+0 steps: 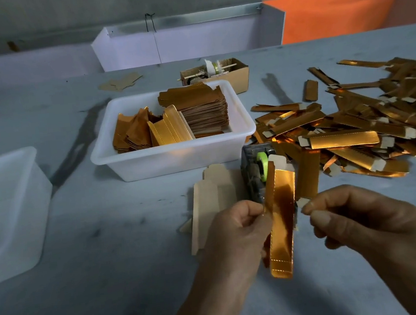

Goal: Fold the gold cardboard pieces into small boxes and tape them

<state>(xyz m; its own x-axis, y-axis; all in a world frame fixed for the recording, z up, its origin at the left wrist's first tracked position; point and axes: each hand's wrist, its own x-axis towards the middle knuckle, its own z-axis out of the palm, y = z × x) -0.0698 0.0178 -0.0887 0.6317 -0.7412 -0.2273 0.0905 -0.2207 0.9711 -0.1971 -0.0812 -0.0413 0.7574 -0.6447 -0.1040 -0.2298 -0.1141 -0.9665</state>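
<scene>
No brand, label or writing is readable. The left hand (237, 231) grips a long, narrow gold box (282, 224) along its left edge, fingers curled; the box is shiny gold foil with stitch-like perforated creases and a plain white end flap at 12 o'clock. The right hand (349, 222), at 3 o'clock of the box, pinches something small and pale between thumb and forefinger; what it is cannot be told. A tape dispenser (256, 172) with a green roll stands just behind the box. Finished gold boxes (352, 126) lie piled at 2 o'clock on the grey tabletop (108, 244). A white tub (176, 158) at 11 o'clock holds flat gold cardboard pieces (196, 107).
</scene>
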